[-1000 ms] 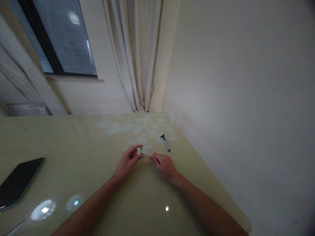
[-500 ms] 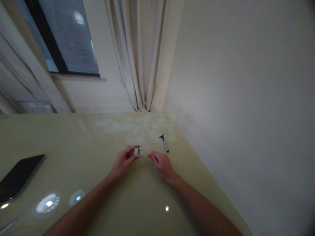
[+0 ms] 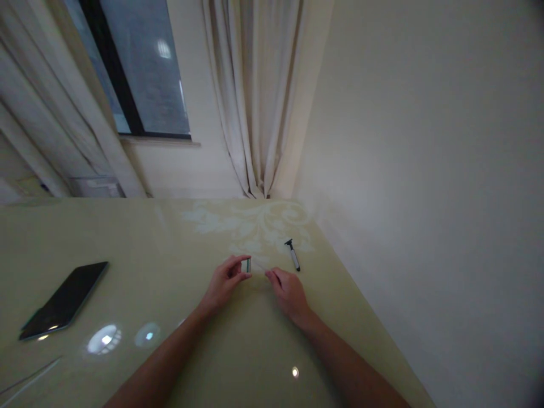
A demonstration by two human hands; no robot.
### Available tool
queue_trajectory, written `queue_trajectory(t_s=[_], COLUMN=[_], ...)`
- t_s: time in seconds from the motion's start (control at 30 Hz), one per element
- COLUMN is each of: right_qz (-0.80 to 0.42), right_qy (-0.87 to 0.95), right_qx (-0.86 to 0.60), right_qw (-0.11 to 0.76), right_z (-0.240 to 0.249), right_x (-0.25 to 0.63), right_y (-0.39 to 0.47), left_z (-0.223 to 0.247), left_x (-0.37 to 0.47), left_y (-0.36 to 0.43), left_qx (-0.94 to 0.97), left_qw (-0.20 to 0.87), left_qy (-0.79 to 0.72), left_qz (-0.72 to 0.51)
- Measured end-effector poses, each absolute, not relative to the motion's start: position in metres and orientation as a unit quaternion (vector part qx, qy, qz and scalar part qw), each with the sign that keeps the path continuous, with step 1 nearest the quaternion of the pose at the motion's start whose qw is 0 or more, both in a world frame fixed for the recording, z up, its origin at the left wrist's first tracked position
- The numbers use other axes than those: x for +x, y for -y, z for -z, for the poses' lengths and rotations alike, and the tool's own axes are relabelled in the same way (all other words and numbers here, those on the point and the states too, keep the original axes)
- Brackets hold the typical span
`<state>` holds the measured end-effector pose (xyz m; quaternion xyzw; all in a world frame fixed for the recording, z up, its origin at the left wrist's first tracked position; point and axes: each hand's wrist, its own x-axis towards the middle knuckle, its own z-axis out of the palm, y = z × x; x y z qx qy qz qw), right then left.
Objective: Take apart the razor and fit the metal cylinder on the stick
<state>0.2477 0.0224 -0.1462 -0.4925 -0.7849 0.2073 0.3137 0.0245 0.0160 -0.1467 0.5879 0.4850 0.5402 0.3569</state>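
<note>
Gripping a small green-edged piece (image 3: 249, 265) upright between thumb and fingertips, the left hand (image 3: 223, 283) is spread only as wide as that piece; whether it contains anything is too small to tell. Just beside it, the right hand (image 3: 289, 293), fingers curled and thumb pressed down, pinches a faint pale strip (image 3: 260, 269). The razor (image 3: 293, 256) lies near. The table's (image 3: 238, 351) right edge slants along the wall (image 3: 425, 170); broad tabletop separates the left hand from the tablet (image 3: 66, 300).
</note>
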Motion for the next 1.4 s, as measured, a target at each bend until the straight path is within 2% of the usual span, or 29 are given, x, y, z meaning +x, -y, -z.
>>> queue_trajectory(t_s=[0.17, 0.37, 0.53, 0.63, 0.8, 1.4], right_qz=[-0.197, -0.148, -0.107, -0.089, -0.094, -0.119], right_qy=[0.818, 0.796, 0.810, 0.788, 0.814, 0.816], right_qx=[-0.448, -0.498, -0.519, -0.555, -0.512, -0.490], right_qw=[0.304, 0.311, 0.252, 0.251, 0.257, 0.283], right_z=[0.144, 0.139, 0.135, 0.134, 0.136, 0.137], right_x=[0.252, 0.257, 0.256, 0.254, 0.254, 0.245], right_y=[-0.028, -0.028, -0.026, -0.025, -0.025, -0.031], left_z=[0.149, 0.145, 0.145, 0.145, 0.143, 0.143], left_x=[0.030, 0.036, 0.039, 0.039, 0.039, 0.028], left_y=[-0.024, -0.029, -0.031, -0.031, -0.030, -0.028], left_qx=[0.589, 0.602, 0.596, 0.590, 0.595, 0.605], left_qw=[0.361, 0.361, 0.371, 0.373, 0.374, 0.352], left_qy=[-0.473, -0.463, -0.451, -0.448, -0.449, -0.470], left_qz=[-0.547, -0.541, -0.552, -0.558, -0.552, -0.538])
